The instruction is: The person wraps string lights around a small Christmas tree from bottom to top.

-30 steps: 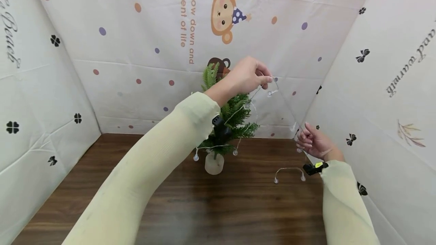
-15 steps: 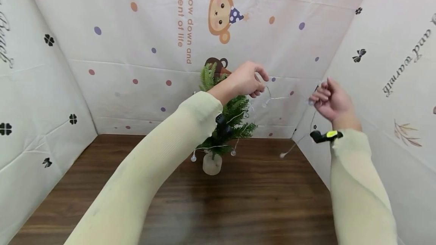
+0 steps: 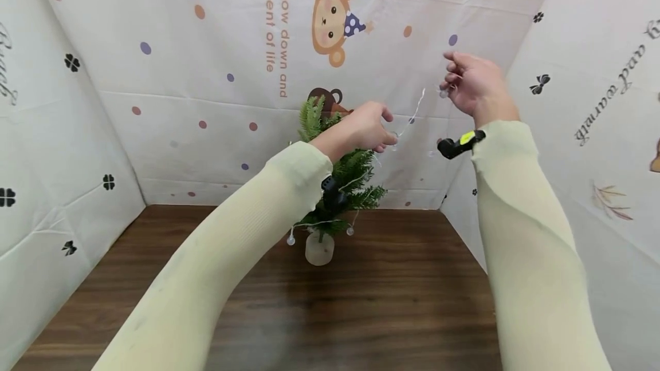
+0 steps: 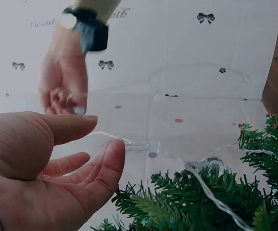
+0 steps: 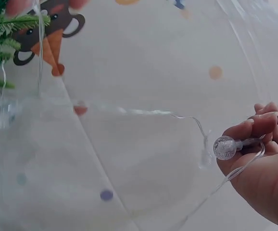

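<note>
A small green artificial Christmas tree (image 3: pixel 367 192) stands on a whitish round base (image 3: pixel 319 249). A clear string of fairy lights (image 4: pixel 215 198) with round bulbs winds through its branches. My left hand (image 3: pixel 361 128) is beside the upper tree, its thumb and fingers parted in the left wrist view; the wire runs past the fingertips. Raised to the right, my right hand (image 3: pixel 479 86) holds the loose part of the fairy lights between curled fingers. In the right wrist view a bulb (image 5: pixel 224 147) sticks out at those fingertips, and wire hangs below. My left forearm hides part of the tree.
A dark wooden table (image 3: pixel 361 302) lies beneath. Printed white cloth walls (image 3: pixel 206 147) stand behind and at both sides. Two bulbs hang low on the tree, one of them a bulb (image 3: pixel 291 240) beside the base.
My right hand has risen from low at the right to above the left hand's height, lifting the loose lights off the table. My left hand has loosened its pinch on the wire and lowered slightly.
</note>
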Demonstrator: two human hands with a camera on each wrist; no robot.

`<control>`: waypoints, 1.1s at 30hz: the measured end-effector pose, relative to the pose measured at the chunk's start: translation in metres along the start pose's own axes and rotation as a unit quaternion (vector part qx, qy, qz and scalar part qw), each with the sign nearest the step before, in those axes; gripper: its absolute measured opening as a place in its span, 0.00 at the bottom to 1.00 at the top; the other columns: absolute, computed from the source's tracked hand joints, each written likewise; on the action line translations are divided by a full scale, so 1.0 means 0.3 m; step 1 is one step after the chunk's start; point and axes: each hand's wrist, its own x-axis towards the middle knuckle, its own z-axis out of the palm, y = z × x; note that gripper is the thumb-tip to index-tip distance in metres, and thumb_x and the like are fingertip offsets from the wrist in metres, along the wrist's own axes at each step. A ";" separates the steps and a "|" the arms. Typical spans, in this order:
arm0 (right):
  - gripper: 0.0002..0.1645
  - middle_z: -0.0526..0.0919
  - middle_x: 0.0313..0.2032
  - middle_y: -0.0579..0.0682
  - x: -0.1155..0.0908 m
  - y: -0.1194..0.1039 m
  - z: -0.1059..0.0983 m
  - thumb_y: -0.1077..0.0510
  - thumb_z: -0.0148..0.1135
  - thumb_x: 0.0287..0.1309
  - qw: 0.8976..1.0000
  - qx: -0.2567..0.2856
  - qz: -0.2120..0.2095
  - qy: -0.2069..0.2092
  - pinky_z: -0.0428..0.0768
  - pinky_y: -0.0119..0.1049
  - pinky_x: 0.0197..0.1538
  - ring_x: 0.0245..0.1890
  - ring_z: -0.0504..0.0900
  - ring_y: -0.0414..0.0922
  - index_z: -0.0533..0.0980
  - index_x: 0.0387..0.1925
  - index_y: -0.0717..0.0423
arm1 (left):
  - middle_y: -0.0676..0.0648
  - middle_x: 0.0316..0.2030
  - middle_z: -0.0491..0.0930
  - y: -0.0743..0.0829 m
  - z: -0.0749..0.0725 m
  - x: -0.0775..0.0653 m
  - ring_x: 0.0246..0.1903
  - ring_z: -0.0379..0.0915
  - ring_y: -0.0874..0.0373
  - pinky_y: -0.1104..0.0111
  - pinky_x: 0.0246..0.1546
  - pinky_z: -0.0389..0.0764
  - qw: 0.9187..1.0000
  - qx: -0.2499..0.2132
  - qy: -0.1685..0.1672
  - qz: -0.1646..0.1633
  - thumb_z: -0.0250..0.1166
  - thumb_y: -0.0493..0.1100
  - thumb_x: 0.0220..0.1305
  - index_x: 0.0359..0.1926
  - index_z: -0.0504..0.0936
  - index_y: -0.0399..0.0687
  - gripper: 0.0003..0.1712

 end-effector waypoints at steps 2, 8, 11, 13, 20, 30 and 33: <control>0.09 0.70 0.26 0.47 0.015 0.003 0.047 0.56 0.55 0.76 0.999 -0.032 -0.002 0.004 0.64 0.37 0.31 0.24 0.60 0.43 0.78 0.48 0.55 | 0.43 0.53 0.80 0.006 -0.004 -0.006 0.34 0.78 0.58 0.62 0.50 0.85 1.000 -0.006 0.000 -0.002 0.64 0.40 0.73 0.74 0.62 0.42 0.34; 0.10 0.71 0.28 0.47 0.041 0.006 0.149 0.56 0.54 0.77 0.995 -0.098 -0.006 0.011 0.65 0.37 0.30 0.26 0.63 0.43 0.78 0.48 0.55 | 0.41 0.58 0.80 0.022 -0.054 -0.038 0.45 0.85 0.53 0.70 0.46 0.86 0.999 -0.027 0.028 0.028 0.64 0.39 0.73 0.73 0.64 0.40 0.32; 0.11 0.72 0.30 0.48 0.045 0.003 0.200 0.56 0.53 0.77 0.993 -0.120 -0.011 0.008 0.68 0.37 0.29 0.27 0.63 0.44 0.78 0.52 0.54 | 0.40 0.56 0.81 0.024 -0.113 -0.056 0.43 0.85 0.53 0.70 0.45 0.86 0.996 -0.052 0.051 0.054 0.63 0.39 0.73 0.71 0.67 0.38 0.29; 0.13 0.71 0.32 0.48 0.046 0.002 0.239 0.55 0.52 0.77 0.990 -0.142 -0.011 0.002 0.68 0.37 0.29 0.28 0.63 0.45 0.76 0.56 0.51 | 0.41 0.52 0.82 0.022 -0.163 -0.065 0.39 0.84 0.54 0.70 0.44 0.86 0.993 -0.074 0.071 0.059 0.62 0.38 0.74 0.69 0.70 0.38 0.26; 0.19 0.66 0.36 0.47 0.058 0.029 0.375 0.53 0.50 0.79 0.972 -0.232 0.012 -0.035 0.65 0.35 0.30 0.30 0.61 0.45 0.69 0.66 0.41 | 0.47 0.45 0.81 -0.039 -0.333 -0.073 0.38 0.81 0.59 0.70 0.47 0.85 0.982 -0.100 0.156 0.041 0.58 0.41 0.77 0.65 0.75 0.40 0.20; 0.25 0.67 0.33 0.46 0.079 0.138 0.502 0.51 0.50 0.78 0.926 -0.368 0.026 -0.076 0.64 0.33 0.25 0.22 0.60 0.43 0.67 0.72 0.39 | 0.47 0.53 0.80 -0.163 -0.425 -0.041 0.48 0.78 0.58 0.67 0.55 0.80 0.978 0.005 0.210 0.001 0.54 0.46 0.79 0.65 0.77 0.43 0.21; 0.26 0.68 0.32 0.46 0.076 0.159 0.539 0.49 0.50 0.78 0.913 -0.396 0.029 -0.095 0.63 0.32 0.25 0.21 0.60 0.42 0.66 0.73 0.40 | 0.46 0.63 0.77 -0.172 -0.427 -0.021 0.60 0.74 0.55 0.65 0.62 0.77 0.973 0.064 0.220 -0.013 0.54 0.47 0.79 0.68 0.75 0.46 0.23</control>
